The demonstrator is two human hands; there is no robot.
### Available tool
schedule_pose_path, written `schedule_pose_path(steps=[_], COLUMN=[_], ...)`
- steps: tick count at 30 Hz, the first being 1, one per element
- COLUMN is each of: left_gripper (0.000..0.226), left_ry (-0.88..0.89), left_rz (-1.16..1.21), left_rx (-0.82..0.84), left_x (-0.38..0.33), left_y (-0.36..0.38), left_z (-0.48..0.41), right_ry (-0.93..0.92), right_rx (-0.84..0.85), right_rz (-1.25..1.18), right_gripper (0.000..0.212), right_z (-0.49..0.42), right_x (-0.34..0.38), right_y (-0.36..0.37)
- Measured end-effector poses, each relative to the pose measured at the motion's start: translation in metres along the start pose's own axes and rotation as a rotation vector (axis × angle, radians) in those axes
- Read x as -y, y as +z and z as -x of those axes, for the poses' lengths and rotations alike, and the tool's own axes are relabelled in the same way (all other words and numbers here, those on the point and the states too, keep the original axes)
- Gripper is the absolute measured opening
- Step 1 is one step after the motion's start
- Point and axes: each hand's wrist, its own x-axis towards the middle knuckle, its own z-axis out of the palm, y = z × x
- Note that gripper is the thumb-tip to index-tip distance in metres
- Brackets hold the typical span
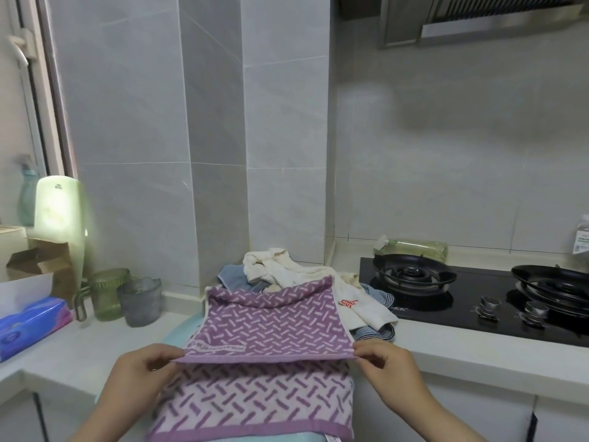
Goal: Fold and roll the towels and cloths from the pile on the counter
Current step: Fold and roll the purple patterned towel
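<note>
A purple towel with a pale dash pattern is folded over on itself in front of me, its lower half draped over the counter edge. My left hand pinches the near left corner of the upper layer, and my right hand pinches the near right corner, holding that edge lifted. Behind the towel lies the pile of cloths: a cream towel on top, blue and striped cloths under it. A light blue cloth lies beneath the purple towel.
A black gas hob with two burners takes up the counter's right. At the left stand a green glass, a grey glass, a blue tissue pack and a cardboard box. A bottle lies behind the hob.
</note>
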Motion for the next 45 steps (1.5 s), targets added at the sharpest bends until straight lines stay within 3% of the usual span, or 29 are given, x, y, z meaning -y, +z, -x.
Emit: schedule_pose_path(steps=[18, 25, 32, 45], left_gripper=[0.041, 0.023, 0.025, 0.016], left_ry=[0.057, -0.012, -0.033, -0.146], left_rz=[0.003, 0.011, -0.047, 0.167], left_rx=[0.067, 0.094, 0.144, 0.134], left_x=[0.003, 0.008, 0.011, 0.02], left_y=[-0.023, -0.03, -0.031, -0.031], left_z=[0.05, 0.055, 0.061, 0.064], right_ry=[-0.064, -0.052, 0.025, 0.121], right_rx=[-0.004, -0.02, 0.027, 0.039], right_rz=[0.01, 0.022, 0.05, -0.127], right_gripper=[0.06, 0.059, 0.055, 0.042], right_z=[0.05, 0.065, 0.078, 0.096], right_x=[0.001, -0.005, -0.016, -0.008], right_y=[-0.012, -0.003, 0.007, 0.012])
